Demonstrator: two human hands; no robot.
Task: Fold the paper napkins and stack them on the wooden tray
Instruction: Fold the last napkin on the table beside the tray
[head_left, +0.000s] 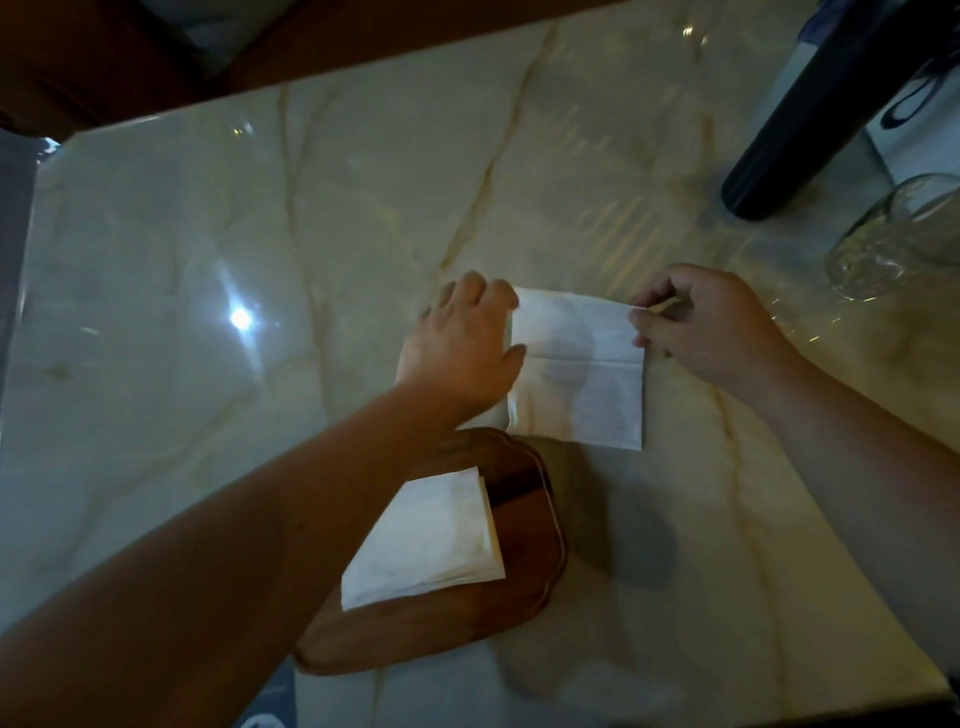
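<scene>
A white paper napkin (579, 371) lies on the marble table with a crease across its middle. My left hand (462, 348) presses flat on its left edge, fingers spread over the paper. My right hand (706, 327) pinches the napkin's far right corner between thumb and fingers and lifts it slightly. Nearer to me, a wooden tray (524, 566) holds a stack of folded white napkins (431, 540); my left forearm crosses over the tray's left part and hides it.
A dark bottle (800, 130) lies tilted at the far right. A clear glass jar (898, 239) rests beside it near the right edge. The table's far edge runs along the top, its near edge at bottom right.
</scene>
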